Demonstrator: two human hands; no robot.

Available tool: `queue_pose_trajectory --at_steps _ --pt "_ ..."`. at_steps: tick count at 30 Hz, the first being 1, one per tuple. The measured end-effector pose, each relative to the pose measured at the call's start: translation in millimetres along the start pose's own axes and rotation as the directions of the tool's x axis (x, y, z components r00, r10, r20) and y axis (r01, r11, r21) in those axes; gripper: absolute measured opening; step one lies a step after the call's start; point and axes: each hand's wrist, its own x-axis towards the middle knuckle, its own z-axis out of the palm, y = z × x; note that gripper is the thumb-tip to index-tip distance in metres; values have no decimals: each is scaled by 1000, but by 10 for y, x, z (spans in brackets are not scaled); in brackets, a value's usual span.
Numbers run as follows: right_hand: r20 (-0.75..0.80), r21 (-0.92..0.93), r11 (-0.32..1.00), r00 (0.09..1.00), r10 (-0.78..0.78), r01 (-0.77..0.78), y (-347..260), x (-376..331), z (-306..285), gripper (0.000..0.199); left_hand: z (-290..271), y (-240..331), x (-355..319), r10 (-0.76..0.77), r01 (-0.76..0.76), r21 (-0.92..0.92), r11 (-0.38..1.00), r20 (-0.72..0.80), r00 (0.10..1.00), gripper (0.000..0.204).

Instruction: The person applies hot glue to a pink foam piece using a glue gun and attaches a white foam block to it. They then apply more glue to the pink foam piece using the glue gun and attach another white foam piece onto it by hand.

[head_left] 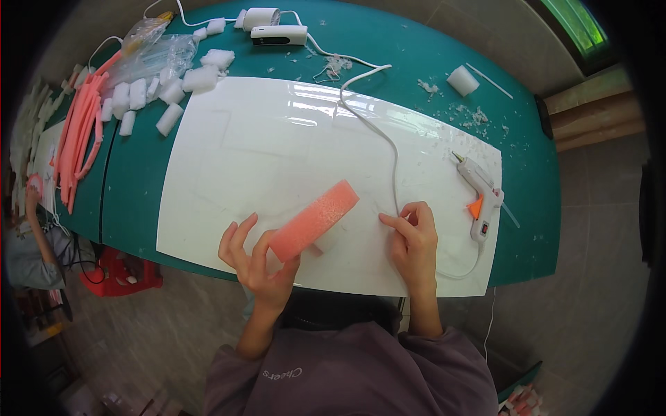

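Observation:
My left hand [260, 270] pinches one end of a pink foam piece [316, 218], a thick straight-edged band from this side, tilted up to the right over the white board [229, 152]. Under its middle shows a small whitish patch [323, 243], too blurred to name. Beside the white cable [394, 163], my right hand [415, 239] is raised with thumb and fingers bent and apart; I see nothing held in it. To its right lies a white glue gun [479, 197] with an orange trigger, its metal nozzle toward the far side and a clear glue stick at its side.
White foam chunks [170, 90], pink foam strips [80, 139] and a clear plastic bag [156, 59] lie at the left. A white device [279, 35], a foam cylinder [463, 81] and scraps sit at the back. At far left, another person's hand [32, 197] is near a pink ring.

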Motion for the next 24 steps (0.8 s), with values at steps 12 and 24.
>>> queue_pose_trajectory --at_steps 12,24 --pt "-28 66 998 999 -17 19 -14 -14 9 18 3 16 23 -15 15 -16 1000 -32 999 28" --pt "-22 54 998 999 -24 25 -11 -11 11 18 -6 7 6 -4 4 -2 1000 -1 1000 35"
